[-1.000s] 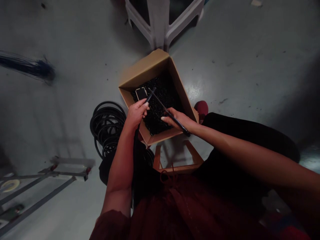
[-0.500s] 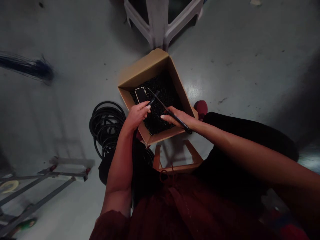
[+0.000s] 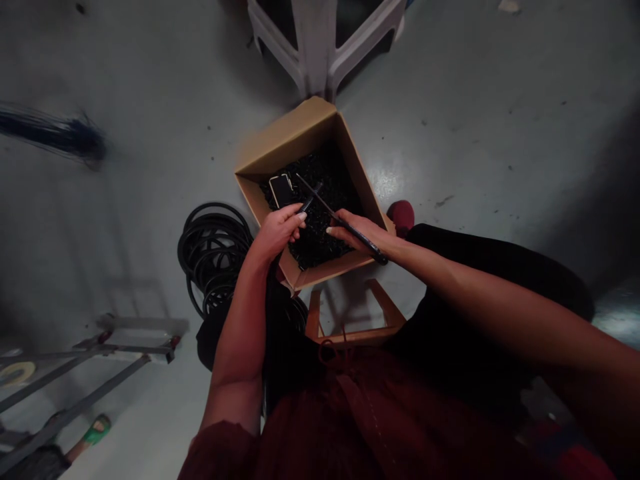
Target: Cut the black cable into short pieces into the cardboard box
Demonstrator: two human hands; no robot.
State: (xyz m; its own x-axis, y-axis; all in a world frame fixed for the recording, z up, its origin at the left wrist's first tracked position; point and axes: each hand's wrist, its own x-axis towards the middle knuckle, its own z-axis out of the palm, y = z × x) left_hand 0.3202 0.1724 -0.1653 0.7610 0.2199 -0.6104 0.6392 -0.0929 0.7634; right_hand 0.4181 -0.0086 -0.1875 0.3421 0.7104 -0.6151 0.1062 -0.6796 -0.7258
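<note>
My left hand (image 3: pixel 283 230) is closed around a short black ribbed tube (image 3: pixel 311 200) and points it over an open cardboard box (image 3: pixel 285 137). Dark scissors (image 3: pixel 356 233) are in my right hand (image 3: pixel 360 230), their slim blades slanting up and left so that they cross the tube. The dark handle reaches back towards my wrist. Many small black pieces (image 3: pixel 320 243) cover the inside of the box. On them, at the left, lies a flat dark rectangular object with a pale rim (image 3: pixel 281 191), like a phone.
A coil of black tubing (image 3: pixel 213 250) lies left of the box. Beyond the box stands a white plastic stool (image 3: pixel 316 47); a wooden frame (image 3: pixel 357 335) is between my legs. At left are a metal-framed cart (image 3: pixel 120 353), dark bristles (image 3: pixel 80 137) and another person's green-sandalled foot (image 3: pixel 97 429).
Both hands have shifted slightly right, with the tube and the scissors still in them. At lower left, the other person's green-sandalled foot has moved right, further into view.
</note>
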